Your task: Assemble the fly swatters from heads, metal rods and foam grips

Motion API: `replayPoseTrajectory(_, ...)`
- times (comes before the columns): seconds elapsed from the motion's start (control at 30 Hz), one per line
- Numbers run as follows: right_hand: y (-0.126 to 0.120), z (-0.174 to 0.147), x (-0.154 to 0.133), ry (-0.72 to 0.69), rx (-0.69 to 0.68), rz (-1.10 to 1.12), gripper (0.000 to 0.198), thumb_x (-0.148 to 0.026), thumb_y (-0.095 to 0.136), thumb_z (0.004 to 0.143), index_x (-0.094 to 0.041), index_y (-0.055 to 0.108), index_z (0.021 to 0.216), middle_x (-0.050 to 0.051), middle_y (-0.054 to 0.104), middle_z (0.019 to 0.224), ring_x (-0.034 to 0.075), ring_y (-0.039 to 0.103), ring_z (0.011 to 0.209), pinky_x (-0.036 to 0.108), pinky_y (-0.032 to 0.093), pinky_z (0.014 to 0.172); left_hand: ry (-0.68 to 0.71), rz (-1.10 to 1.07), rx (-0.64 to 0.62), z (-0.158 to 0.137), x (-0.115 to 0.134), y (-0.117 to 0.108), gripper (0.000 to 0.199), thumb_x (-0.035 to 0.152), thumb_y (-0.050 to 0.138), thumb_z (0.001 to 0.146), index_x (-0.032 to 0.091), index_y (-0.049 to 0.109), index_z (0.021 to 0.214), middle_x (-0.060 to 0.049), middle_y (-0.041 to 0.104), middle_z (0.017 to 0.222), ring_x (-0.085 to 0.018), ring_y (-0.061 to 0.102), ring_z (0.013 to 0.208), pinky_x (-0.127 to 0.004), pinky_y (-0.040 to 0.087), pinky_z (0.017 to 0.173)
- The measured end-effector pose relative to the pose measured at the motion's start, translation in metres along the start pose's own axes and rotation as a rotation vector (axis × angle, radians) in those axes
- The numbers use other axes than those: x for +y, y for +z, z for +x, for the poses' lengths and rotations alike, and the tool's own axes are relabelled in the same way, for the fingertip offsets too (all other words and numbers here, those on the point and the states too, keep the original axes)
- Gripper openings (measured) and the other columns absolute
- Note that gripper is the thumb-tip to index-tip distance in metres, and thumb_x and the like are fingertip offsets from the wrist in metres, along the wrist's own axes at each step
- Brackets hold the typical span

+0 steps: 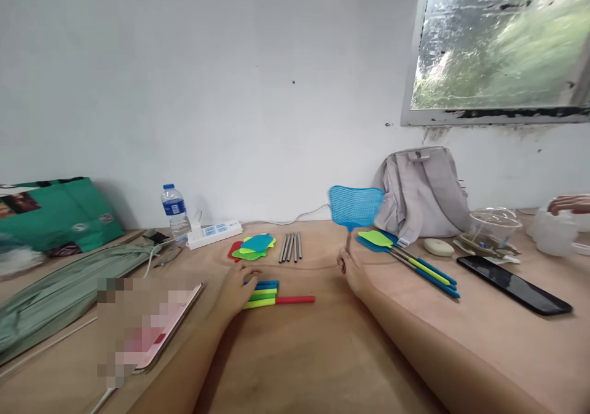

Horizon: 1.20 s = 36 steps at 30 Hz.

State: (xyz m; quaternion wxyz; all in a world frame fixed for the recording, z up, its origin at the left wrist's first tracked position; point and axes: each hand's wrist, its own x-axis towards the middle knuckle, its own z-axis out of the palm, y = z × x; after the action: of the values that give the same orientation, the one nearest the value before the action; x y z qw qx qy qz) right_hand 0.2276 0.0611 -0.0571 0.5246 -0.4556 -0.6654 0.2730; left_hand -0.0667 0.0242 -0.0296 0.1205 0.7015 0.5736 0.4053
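Observation:
My right hand [350,269] holds a blue fly swatter [356,207] upright by its thin rod, its mesh head raised above the table. My left hand [239,288] rests on a bundle of coloured handles [271,294], blue, green, yellow and one red, lying flat on the wooden table [322,352]. Behind them lie a pile of loose swatter heads [252,247] in red, green, yellow and blue, and several metal rods [291,246]. To the right lie finished swatters [410,261] with green and blue heads.
A grey backpack [421,193] leans on the wall. A black phone [514,284], white soap-like lump [438,247] and clear container [495,223] lie right; another person's hand [569,203] is at far right. A water bottle [174,208], power strip [214,233], green bags [55,214] and a pink phone [163,325] sit left.

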Motion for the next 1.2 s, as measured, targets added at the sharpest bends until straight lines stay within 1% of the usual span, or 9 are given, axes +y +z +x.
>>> replayPoseTrajectory(0.1, -0.003, -0.006, 0.0, 0.022, 0.053, 0.112, 0.047, -0.063, 0.014, 0.082, -0.022, 0.032, 0.066, 0.001, 0.044, 0.063, 0.015, 0.048, 0.059, 0.03, 0.044, 0.058, 0.088, 0.091, -0.091, -0.002, 0.007, 0.005, 0.026, 0.019, 0.051, 0.068, 0.021, 0.069, 0.087, -0.006, 0.06, 0.096, -0.024, 0.05, 0.099, -0.036, 0.035, 0.092)
replayPoseTrajectory(0.23, -0.003, -0.011, -0.004, 0.035, 0.086, 0.195, 0.051, -0.069, 0.018, 0.078, -0.022, 0.034, 0.065, 0.004, 0.05, 0.069, 0.017, 0.053, 0.068, 0.032, 0.047, 0.064, 0.14, 0.183, -0.18, -0.005, 0.008, 0.009, 0.03, 0.015, 0.045, 0.072, 0.02, 0.068, 0.09, -0.007, 0.061, 0.093, -0.022, 0.052, 0.095, -0.036, 0.037, 0.09)
replayPoseTrajectory(0.33, -0.002, -0.015, -0.006, 0.043, 0.094, 0.211, 0.053, -0.071, 0.022, 0.076, -0.022, 0.036, 0.062, 0.005, 0.052, 0.071, 0.018, 0.053, 0.073, 0.033, 0.047, 0.068, 0.166, 0.226, -0.211, -0.006, 0.008, 0.01, 0.031, 0.014, 0.04, 0.076, 0.018, 0.066, 0.092, -0.008, 0.06, 0.094, -0.021, 0.053, 0.093, -0.035, 0.038, 0.088)
replayPoseTrajectory(0.43, -0.003, -0.017, -0.008, 0.042, 0.09, 0.196, 0.053, -0.07, 0.028, 0.075, -0.021, 0.041, 0.061, 0.004, 0.05, 0.068, 0.017, 0.051, 0.07, 0.031, 0.046, 0.068, 0.178, 0.256, -0.226, -0.006, 0.008, 0.012, 0.029, 0.013, 0.039, 0.077, 0.016, 0.065, 0.089, -0.009, 0.06, 0.093, -0.021, 0.053, 0.091, -0.035, 0.038, 0.086)
replayPoseTrajectory(0.63, -0.006, -0.018, -0.011, 0.057, 0.058, 0.151, 0.051, -0.067, 0.032, 0.076, -0.02, 0.044, 0.058, -0.001, 0.042, 0.055, 0.013, 0.041, 0.052, 0.026, 0.039, 0.05, 0.188, 0.287, -0.225, -0.005, 0.007, 0.011, 0.022, 0.018, 0.041, 0.079, 0.016, 0.063, 0.083, -0.009, 0.059, 0.086, -0.022, 0.053, 0.086, -0.034, 0.04, 0.08)
replayPoseTrajectory(0.87, -0.005, -0.02, -0.011, 0.103, -0.019, 0.115, 0.048, -0.064, 0.035, 0.076, -0.02, 0.043, 0.057, -0.006, 0.033, 0.044, 0.009, 0.035, 0.039, 0.022, 0.027, 0.038, 0.185, 0.26, -0.233, -0.005, 0.005, 0.011, 0.023, 0.023, 0.041, 0.081, 0.018, 0.062, 0.087, -0.007, 0.057, 0.089, -0.021, 0.052, 0.09, -0.034, 0.04, 0.084)
replayPoseTrajectory(1.0, -0.007, -0.021, -0.016, 0.06, -0.033, 0.101, 0.041, -0.059, 0.04, 0.076, -0.02, 0.044, 0.066, -0.007, 0.035, 0.049, 0.009, 0.036, 0.04, 0.022, 0.029, 0.039, 0.191, 0.238, -0.247, -0.006, 0.004, 0.012, 0.025, 0.022, 0.04, 0.082, 0.018, 0.063, 0.092, -0.007, 0.055, 0.091, -0.02, 0.051, 0.09, -0.034, 0.041, 0.084)
replayPoseTrajectory(1.1, -0.01, -0.02, -0.024, -0.015, -0.01, 0.095, 0.033, -0.054, 0.05, 0.073, -0.021, 0.045, 0.072, -0.006, 0.039, 0.058, 0.01, 0.039, 0.047, 0.024, 0.034, 0.046, 0.205, 0.224, -0.256, -0.007, 0.004, 0.011, 0.025, 0.022, 0.039, 0.083, 0.018, 0.061, 0.094, -0.007, 0.055, 0.093, -0.02, 0.051, 0.091, -0.033, 0.041, 0.085)
replayPoseTrajectory(1.2, -0.015, -0.019, -0.031, -0.064, 0.028, 0.093, 0.031, -0.05, 0.055, 0.071, -0.021, 0.046, 0.076, -0.004, 0.041, 0.062, 0.011, 0.04, 0.053, 0.025, 0.035, 0.05, 0.215, 0.214, -0.26, -0.007, 0.004, 0.011, 0.024, 0.022, 0.039, 0.083, 0.018, 0.061, 0.093, -0.007, 0.055, 0.093, -0.02, 0.052, 0.09, -0.033, 0.041, 0.083)
